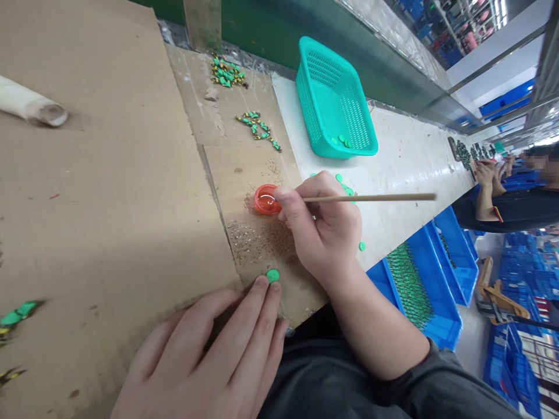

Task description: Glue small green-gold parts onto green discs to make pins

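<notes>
A thin wooden stick (371, 198) is pinched in my right hand (321, 230), with its long end pointing right and its other end hidden by my fingers. The fingertips are beside a small orange-red dish (266, 199) of shiny liquid. My left hand (213, 349) lies low on the cardboard with fingers stretched out. Two of its fingertips touch the edge of a small round green disc (273, 275) with tiny marks on it. Between the hands, many tiny brownish grains (248, 241) are scattered on the board.
A turquoise basket (312, 110) holding a few green discs stands at the back. Green-and-black pieces (227, 73) lie left of it. Loose green discs (347, 189) are beyond my right hand. A cardboard tube (48, 110), blue bins (443, 308) and a co-worker (515, 198) are around.
</notes>
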`<state>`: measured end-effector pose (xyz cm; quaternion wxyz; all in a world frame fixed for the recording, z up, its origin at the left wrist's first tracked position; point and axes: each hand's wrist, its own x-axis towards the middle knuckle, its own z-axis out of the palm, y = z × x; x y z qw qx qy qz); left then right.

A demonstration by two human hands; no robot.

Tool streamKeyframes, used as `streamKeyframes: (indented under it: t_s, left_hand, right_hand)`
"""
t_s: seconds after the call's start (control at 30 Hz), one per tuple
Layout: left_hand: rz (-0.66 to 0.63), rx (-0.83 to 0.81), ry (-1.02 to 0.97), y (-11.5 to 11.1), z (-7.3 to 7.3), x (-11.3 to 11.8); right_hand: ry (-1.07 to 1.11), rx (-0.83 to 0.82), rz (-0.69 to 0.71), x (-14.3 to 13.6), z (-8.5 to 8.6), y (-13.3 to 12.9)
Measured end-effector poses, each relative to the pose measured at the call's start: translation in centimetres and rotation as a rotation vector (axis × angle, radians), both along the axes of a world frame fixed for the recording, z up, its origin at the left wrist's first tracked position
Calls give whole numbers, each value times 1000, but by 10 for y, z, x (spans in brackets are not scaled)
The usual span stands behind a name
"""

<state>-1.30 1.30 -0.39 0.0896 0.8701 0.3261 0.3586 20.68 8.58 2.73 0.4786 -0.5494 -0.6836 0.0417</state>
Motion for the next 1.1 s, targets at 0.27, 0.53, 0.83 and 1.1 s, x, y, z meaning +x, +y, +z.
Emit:
streamKeyframes:
  t_s: [0.27, 0.53, 0.83, 1.1]
  left_hand:
    - [-28, 1, 40, -3, -3, -7]
    - [-104, -57, 94, -19, -20, -20]
    - [-93, -88, 109, -24, -23, -22]
    - [-105, -92, 106, -26, -23, -22]
  right_hand:
    - [124, 64, 125, -2, 5, -60]
    - [130, -62, 165, -5, -7, -92]
    - [132, -78, 179, -5, -8, -88]
    - [112, -104, 180, -5, -7, -87]
